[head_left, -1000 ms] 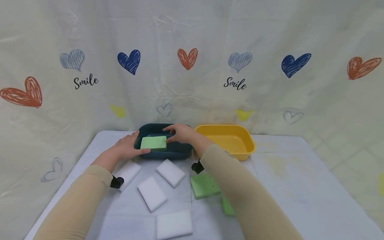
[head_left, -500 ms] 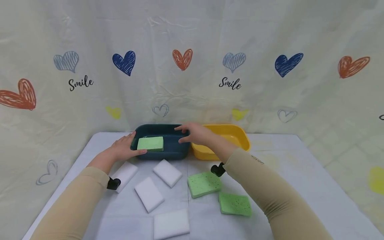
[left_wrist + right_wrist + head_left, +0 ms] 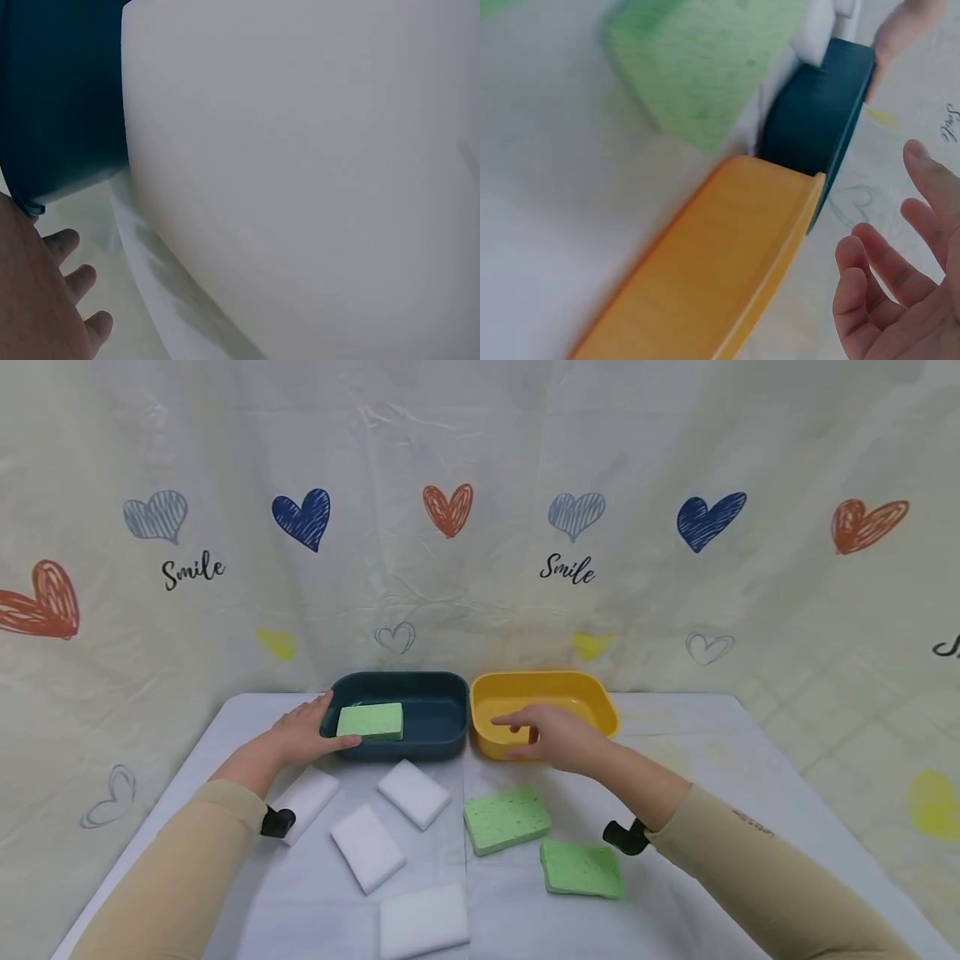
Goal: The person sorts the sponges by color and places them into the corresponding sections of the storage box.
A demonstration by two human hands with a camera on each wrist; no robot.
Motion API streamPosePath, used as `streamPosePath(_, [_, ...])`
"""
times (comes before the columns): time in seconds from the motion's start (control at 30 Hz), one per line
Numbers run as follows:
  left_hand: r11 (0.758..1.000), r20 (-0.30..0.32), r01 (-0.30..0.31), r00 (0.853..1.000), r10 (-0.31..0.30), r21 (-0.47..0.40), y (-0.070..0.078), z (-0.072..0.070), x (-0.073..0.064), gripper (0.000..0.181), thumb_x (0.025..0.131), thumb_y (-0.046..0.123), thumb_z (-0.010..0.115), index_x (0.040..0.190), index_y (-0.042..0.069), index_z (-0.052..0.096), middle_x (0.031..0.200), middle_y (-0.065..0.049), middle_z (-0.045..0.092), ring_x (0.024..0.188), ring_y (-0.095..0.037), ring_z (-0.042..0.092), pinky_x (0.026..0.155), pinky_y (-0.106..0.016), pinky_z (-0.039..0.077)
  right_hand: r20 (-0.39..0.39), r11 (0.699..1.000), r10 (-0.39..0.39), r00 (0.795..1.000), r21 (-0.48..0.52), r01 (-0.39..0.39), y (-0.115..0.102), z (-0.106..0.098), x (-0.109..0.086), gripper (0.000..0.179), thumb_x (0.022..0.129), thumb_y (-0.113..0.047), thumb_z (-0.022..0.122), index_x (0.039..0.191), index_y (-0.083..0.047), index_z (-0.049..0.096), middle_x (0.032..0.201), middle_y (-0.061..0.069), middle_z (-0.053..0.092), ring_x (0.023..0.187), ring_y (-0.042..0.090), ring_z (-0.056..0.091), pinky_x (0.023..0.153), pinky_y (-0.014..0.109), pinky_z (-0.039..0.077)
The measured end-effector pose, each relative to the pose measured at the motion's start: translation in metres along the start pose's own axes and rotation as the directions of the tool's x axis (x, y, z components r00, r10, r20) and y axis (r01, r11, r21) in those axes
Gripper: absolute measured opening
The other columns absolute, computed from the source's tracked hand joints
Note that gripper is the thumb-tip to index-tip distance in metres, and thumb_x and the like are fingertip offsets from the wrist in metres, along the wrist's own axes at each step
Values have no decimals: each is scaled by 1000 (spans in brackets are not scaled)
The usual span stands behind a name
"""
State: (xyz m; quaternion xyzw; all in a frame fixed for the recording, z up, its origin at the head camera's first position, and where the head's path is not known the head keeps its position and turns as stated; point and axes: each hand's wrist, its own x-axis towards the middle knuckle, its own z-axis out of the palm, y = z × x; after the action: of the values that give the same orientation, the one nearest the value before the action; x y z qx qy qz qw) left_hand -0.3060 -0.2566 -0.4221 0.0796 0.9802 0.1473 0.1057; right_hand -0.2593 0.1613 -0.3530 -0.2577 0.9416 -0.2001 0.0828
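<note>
Soft, even light washes the backdrop [image 3: 495,435], with faint glare along its creases and a dull shadow on the cloth [image 3: 300,893] beside my left sleeve [image 3: 161,877]. The left-wrist shot runs dimmer: my left hand [image 3: 37,292] is dark, streaks of shadow cross the cloth, and the teal tray [image 3: 64,97] sinks toward black. On the right wrist, blur smears the green sponge [image 3: 705,71] and the yellow tray's [image 3: 690,270] edge; my right hand [image 3: 904,292] shows crisper.

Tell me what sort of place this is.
Likely a staged indoor workspace, though the wider room is out of view: a heart-printed sheet backs the white-covered table, which bears a dark teal tray and a yellow tray.
</note>
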Motion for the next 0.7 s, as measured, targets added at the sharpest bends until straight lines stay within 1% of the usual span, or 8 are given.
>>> streamPosePath(0.07, [1000, -1, 2, 1000, -2, 0, -1, 1, 0, 127, 79, 85, 50, 157, -2, 2, 160, -30, 10, 144, -54, 10, 114, -68, 11, 3, 1000, 17, 1000, 14, -17, 7, 2, -16, 57, 83, -38, 80, 137, -26, 63, 108, -3, 65, 82, 14, 55, 70, 28, 51])
streamPosePath(0.17, [1000, -3, -3, 1000, 3, -10, -1, 1, 0, 127, 79, 85, 50, 157, -2, 2, 160, -31, 10, 143, -55, 10, 113, -68, 11, 8, 1000, 28, 1000, 8, -28, 16, 4, -40, 61, 81, -43, 80, 137, -25, 62, 105, -8, 63, 84, 15, 55, 69, 28, 50])
streamPosePath(0.27, [1000, -5, -3, 1000, 3, -14, -1, 0, -1, 126, 79, 85, 50, 157, -2, 2, 160, -30, 10, 144, -54, 10, 113, -69, 11, 7, 1000, 18, 1000, -4, -18, 28, 7, -62, 62, 80, -47, 79, 136, -25, 62, 107, -13, 63, 88, 16, 57, 69, 27, 49])
streamPosePath(0.33, [1000, -2, 0, 1000, 0, -15, 0, -1, -2, 126, 79, 84, 50, 157, -2, 2, 160, -30, 10, 144, -54, 10, 113, -69, 11, 20, 1000, 18, 1000, -4, -18, 36, 10, -75, 62, 80, -48, 79, 136, -26, 62, 110, -13, 63, 90, 16, 57, 69, 26, 48])
streamPosePath(0.43, [1000, 5, -1, 1000, 2, -15, 2, -4, -4, 125, 79, 84, 51, 157, -2, 2, 160, -30, 10, 144, -54, 11, 113, -69, 11, 43, 999, 35, 998, 6, -35, 45, 15, -92, 61, 80, -46, 80, 137, -32, 61, 112, -11, 63, 91, 16, 57, 69, 25, 48])
streamPosePath(0.53, [1000, 16, -2, 1000, 3, -17, 3, -5, -3, 125, 80, 83, 51, 157, -2, 2, 160, -30, 10, 143, -55, 11, 113, -69, 12, 84, 999, 47, 995, 13, -49, 51, 18, -107, 62, 80, -45, 80, 138, -33, 60, 117, -8, 63, 92, 16, 57, 69, 26, 48])
streamPosePath(0.63, [1000, 26, -1, 1000, 1, -19, 3, -5, -2, 125, 80, 82, 52, 157, -2, 2, 160, -30, 10, 143, -55, 11, 113, -69, 12, 122, 999, 47, 991, 9, -48, 55, 22, -121, 63, 80, -49, 79, 138, -34, 59, 122, -9, 61, 94, 14, 57, 72, 27, 49])
streamPosePath(0.7, [1000, 30, -2, 1000, 2, -19, 2, -6, -3, 125, 80, 82, 52, 157, -2, 2, 160, -30, 9, 143, -55, 11, 113, -69, 12, 145, 999, 35, 989, 1, -36, 59, 25, -128, 64, 80, -52, 77, 138, -34, 60, 122, -11, 61, 95, 13, 56, 75, 29, 50])
